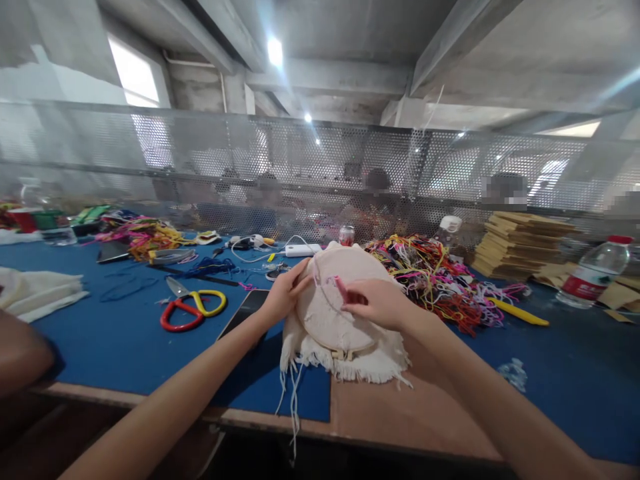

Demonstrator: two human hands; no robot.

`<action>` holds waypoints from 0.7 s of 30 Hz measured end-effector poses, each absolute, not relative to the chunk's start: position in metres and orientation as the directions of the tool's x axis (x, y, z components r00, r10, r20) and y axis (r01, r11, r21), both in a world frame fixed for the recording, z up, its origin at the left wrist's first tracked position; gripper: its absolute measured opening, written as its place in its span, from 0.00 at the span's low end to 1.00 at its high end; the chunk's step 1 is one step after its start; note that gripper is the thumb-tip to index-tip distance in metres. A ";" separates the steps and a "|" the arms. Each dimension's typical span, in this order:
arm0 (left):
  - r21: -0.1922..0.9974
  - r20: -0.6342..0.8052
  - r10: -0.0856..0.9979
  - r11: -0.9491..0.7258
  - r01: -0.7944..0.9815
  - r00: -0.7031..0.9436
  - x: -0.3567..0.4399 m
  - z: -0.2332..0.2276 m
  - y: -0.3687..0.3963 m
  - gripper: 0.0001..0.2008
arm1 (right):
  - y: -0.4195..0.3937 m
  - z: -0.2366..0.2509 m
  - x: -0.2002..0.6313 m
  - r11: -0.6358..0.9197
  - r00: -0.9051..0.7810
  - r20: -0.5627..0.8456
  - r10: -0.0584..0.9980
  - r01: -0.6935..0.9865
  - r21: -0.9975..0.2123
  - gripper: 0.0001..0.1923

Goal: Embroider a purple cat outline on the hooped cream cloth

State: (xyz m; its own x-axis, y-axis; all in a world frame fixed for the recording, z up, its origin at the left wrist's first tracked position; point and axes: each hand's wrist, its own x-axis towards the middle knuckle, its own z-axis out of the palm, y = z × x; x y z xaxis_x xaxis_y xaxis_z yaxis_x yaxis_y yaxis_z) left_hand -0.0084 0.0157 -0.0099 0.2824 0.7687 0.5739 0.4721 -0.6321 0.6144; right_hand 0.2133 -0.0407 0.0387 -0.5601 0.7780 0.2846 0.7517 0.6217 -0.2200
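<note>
A cream cloth stretched in a round wooden embroidery hoop [320, 320] leans up in front of me, its frayed edge and loose threads hanging over the table's front. My left hand [285, 293] is closed on the hoop's upper left rim, thumb over the cloth. Against the middle of the cloth, my right hand [367, 301] pinches a short pink stick-like piece [341, 288]; its exact kind is too blurred to tell. A pale lilac yarn [323, 288] loops across the cloth between the hands. Small pink-purple stitches [331, 281] show beside the pink piece.
Scissors [193, 308] with red and yellow handles lie left, beside a dark phone [245, 313]. A heap of coloured yarn [440, 280], a yellow tool [520, 312], a water bottle [593, 273] and stacked brown cardboard [520, 243] stand right. Another person's arm [23, 347] reaches in left.
</note>
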 end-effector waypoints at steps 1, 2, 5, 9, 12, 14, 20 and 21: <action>0.614 0.577 0.767 -0.634 0.470 0.280 -0.009 -0.010 0.016 0.26 | -0.039 0.041 0.212 0.631 -0.574 0.274 0.772 0.742 -0.224 0.09; 0.612 0.582 0.763 -0.639 0.466 0.281 -0.009 -0.011 0.017 0.26 | -0.036 0.041 0.212 0.639 -0.581 0.272 0.767 0.730 -0.244 0.09; 0.604 0.591 0.752 -0.652 0.459 0.291 -0.009 -0.010 0.015 0.25 | -0.031 0.029 0.217 0.642 -0.556 0.322 0.766 0.685 -0.346 0.08; 0.603 0.580 0.762 -0.639 0.477 0.289 -0.007 -0.008 0.012 0.25 | -0.027 0.007 0.225 0.613 -0.470 0.394 0.790 0.614 -0.497 0.11; 0.600 0.572 0.771 -0.626 0.498 0.280 -0.006 -0.008 0.011 0.25 | -0.028 -0.002 0.227 0.601 -0.421 0.428 0.800 0.562 -0.569 0.12; 0.600 0.564 0.781 -0.611 0.516 0.268 -0.005 -0.007 0.011 0.25 | -0.029 -0.004 0.226 0.591 -0.397 0.438 0.807 0.523 -0.615 0.12; 0.586 0.559 0.780 -0.612 0.532 0.282 -0.006 -0.007 0.011 0.25 | -0.028 -0.006 0.227 0.505 -0.348 0.389 0.853 0.357 -0.786 0.12; 0.583 0.560 0.778 -0.614 0.532 0.285 -0.006 -0.007 0.011 0.25 | -0.027 -0.006 0.227 0.482 -0.344 0.374 0.861 0.324 -0.814 0.13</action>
State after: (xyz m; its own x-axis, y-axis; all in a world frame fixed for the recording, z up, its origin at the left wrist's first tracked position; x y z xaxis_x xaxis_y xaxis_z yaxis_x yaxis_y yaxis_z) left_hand -0.0059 0.0109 -0.0067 0.2847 0.7782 0.5597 0.5324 -0.6139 0.5827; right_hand 0.2270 -0.0268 -0.0059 -0.3435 0.8615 0.3740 0.3240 0.4825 -0.8138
